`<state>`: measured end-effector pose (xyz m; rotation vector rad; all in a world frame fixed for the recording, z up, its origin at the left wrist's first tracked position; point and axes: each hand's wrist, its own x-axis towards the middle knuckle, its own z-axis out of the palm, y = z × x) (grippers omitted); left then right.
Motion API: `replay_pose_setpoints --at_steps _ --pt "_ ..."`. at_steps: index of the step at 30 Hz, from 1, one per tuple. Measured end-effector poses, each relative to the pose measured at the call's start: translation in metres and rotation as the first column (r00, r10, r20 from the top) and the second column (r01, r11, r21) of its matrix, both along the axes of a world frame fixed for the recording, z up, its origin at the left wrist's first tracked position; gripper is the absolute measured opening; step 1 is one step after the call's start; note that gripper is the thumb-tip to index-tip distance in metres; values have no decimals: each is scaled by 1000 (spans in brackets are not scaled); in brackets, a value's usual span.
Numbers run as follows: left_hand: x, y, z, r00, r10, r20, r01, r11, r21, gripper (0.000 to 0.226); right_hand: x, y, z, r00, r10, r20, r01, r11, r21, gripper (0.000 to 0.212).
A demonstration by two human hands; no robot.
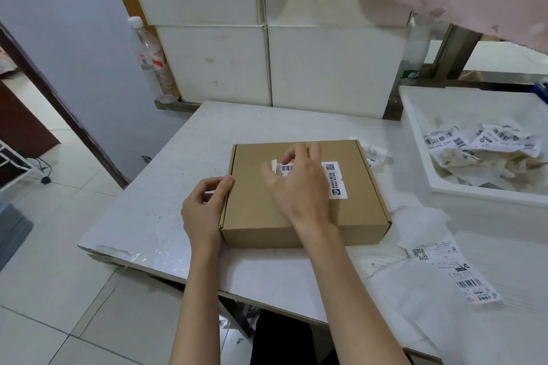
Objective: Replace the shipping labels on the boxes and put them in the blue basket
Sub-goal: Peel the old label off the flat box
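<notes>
A flat brown cardboard box (258, 210) lies on the white table (166, 187) in front of me. A white shipping label (336, 179) is stuck on its lid, and its left part is torn and lifted. My right hand (299, 184) hovers over the lid and pinches the lifted label edge near a barcode. My left hand (207, 207) presses against the box's left side, fingers curled, with a small white scrap between them. A fresh label sheet (456, 272) lies on the table to the right. Only a blue corner (541, 92) shows at the far right edge.
A white bin (421, 139) at the right holds several crumpled old labels (480, 145). Torn paper scraps (375, 152) lie behind the box. A plastic bottle (151, 59) stands at the back left by the tiled wall. The table's left edge drops to the tiled floor.
</notes>
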<state>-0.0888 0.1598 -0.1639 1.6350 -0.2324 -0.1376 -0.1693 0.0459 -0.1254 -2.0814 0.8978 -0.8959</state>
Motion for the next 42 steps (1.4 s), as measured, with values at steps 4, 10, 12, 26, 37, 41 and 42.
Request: replay_pose_setpoints --at_steps 4,10,12,26,37,41,42 --pt "1 2 -2 1000 -2 10 2 1000 -4 16 5 0 -3 990 -138 -41 133 985 -114 32" --pt "1 0 -3 1000 3 15 -4 1000 5 25 -1 -13 -5 951 -143 -274 130 989 -65 28" --pt "1 -1 -2 1000 6 12 -6 1000 4 28 -2 -15 -2 955 -115 -275 110 993 -35 28" --pt "0 -2 -1 1000 -1 -17 1 1000 5 26 -14 -15 7 989 -126 -73 134 982 134 54" --pt "0 -2 0 1000 -8 -4 8 1000 23 24 -18 -17 3 991 -102 -91 112 988 109 19" --pt "1 -2 -1 1000 -7 -7 7 1000 23 26 -20 -15 5 991 -104 -79 112 989 100 16" --pt "1 -2 -1 1000 -6 -7 7 1000 23 26 -20 -15 5 991 -106 -87 114 989 95 11"
